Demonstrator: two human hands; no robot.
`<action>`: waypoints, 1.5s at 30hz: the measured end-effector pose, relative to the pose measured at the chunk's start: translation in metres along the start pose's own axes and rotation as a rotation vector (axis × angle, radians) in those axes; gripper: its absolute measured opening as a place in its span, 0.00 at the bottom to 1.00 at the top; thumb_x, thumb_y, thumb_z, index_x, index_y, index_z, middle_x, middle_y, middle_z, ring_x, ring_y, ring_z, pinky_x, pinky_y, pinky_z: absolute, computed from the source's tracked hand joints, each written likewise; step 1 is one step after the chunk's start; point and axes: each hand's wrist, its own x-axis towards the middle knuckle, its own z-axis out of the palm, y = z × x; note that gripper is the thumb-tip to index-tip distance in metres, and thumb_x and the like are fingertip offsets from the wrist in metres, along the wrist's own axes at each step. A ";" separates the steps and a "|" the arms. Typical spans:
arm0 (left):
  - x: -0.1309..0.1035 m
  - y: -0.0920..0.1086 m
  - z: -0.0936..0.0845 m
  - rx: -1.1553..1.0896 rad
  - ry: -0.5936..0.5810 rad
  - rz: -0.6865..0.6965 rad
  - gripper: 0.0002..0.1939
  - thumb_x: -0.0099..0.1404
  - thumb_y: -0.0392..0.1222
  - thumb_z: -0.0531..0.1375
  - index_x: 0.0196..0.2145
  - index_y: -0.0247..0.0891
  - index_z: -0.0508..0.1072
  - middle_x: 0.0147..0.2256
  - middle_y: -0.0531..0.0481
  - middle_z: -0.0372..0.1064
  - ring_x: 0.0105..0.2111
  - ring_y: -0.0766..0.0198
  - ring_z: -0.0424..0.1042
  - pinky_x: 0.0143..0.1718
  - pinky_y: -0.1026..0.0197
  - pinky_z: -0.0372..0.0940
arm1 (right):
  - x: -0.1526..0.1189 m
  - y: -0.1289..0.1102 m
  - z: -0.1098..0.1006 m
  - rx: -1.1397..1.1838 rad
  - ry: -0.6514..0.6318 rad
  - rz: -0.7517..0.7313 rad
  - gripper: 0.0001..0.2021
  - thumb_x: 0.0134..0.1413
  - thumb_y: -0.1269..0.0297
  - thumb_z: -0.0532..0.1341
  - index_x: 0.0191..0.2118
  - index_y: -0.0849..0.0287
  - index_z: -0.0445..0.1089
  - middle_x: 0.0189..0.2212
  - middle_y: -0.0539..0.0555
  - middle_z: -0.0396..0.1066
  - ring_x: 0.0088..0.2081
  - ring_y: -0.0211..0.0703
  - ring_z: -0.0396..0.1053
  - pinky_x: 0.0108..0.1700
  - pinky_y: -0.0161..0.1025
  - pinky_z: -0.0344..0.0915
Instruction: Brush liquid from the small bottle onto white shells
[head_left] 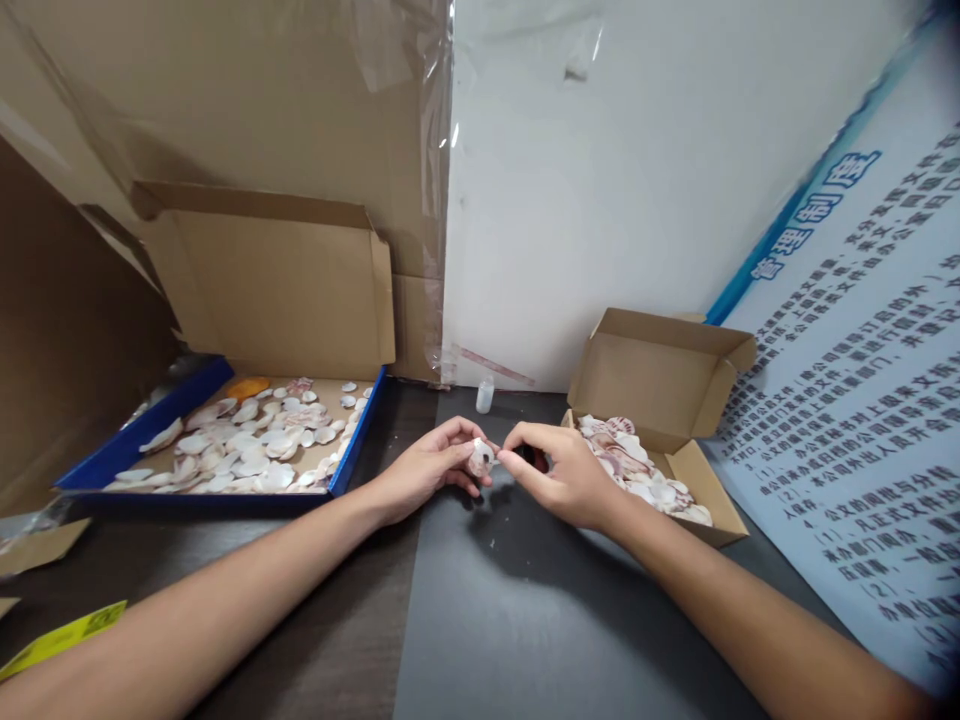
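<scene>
My left hand (439, 460) holds a small whitish-pink seashell (480, 458) between thumb and fingers, above the dark mat. A black spot shows on the shell. My right hand (559, 470) is closed in a pinch right at the shell's right side; what its fingertips hold is too small to make out. Behind the hands stands a small clear bottle (485, 394). Loose shells (259, 440) fill the blue-sided box (349, 445) on the left, and more shells (630, 465) lie in the cardboard box (720, 490) on the right.
Both boxes have raised lids, the left lid (270, 285) and the right lid (652, 375). A white panel (585, 200) and cardboard wall close off the back. A printed poster (862, 400) leans at the right. A yellow label (64, 635) lies front left.
</scene>
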 end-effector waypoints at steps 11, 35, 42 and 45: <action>-0.003 0.004 0.003 0.022 0.018 0.004 0.17 0.62 0.48 0.64 0.41 0.36 0.65 0.36 0.48 0.70 0.33 0.61 0.75 0.31 0.63 0.68 | 0.003 0.005 -0.003 0.189 -0.075 0.095 0.11 0.63 0.58 0.58 0.34 0.59 0.71 0.25 0.48 0.68 0.26 0.35 0.60 0.29 0.32 0.56; -0.003 0.005 0.004 0.009 0.018 -0.001 0.14 0.61 0.43 0.65 0.39 0.36 0.64 0.37 0.48 0.70 0.34 0.61 0.75 0.31 0.64 0.68 | 0.005 0.010 -0.006 0.293 -0.115 0.159 0.09 0.59 0.59 0.61 0.35 0.59 0.72 0.25 0.48 0.66 0.26 0.34 0.58 0.28 0.32 0.55; -0.003 0.004 0.003 0.006 0.011 0.001 0.14 0.60 0.43 0.65 0.38 0.36 0.64 0.35 0.48 0.70 0.34 0.61 0.75 0.31 0.63 0.68 | 0.005 0.011 -0.005 0.297 -0.066 0.158 0.10 0.60 0.58 0.61 0.35 0.59 0.71 0.25 0.48 0.64 0.25 0.34 0.57 0.27 0.32 0.54; -0.002 0.004 0.002 0.011 0.010 0.002 0.14 0.61 0.44 0.64 0.38 0.36 0.64 0.35 0.48 0.70 0.34 0.61 0.75 0.31 0.63 0.68 | 0.005 0.011 -0.005 0.299 -0.088 0.148 0.09 0.60 0.59 0.61 0.35 0.60 0.71 0.25 0.48 0.65 0.25 0.34 0.58 0.28 0.32 0.55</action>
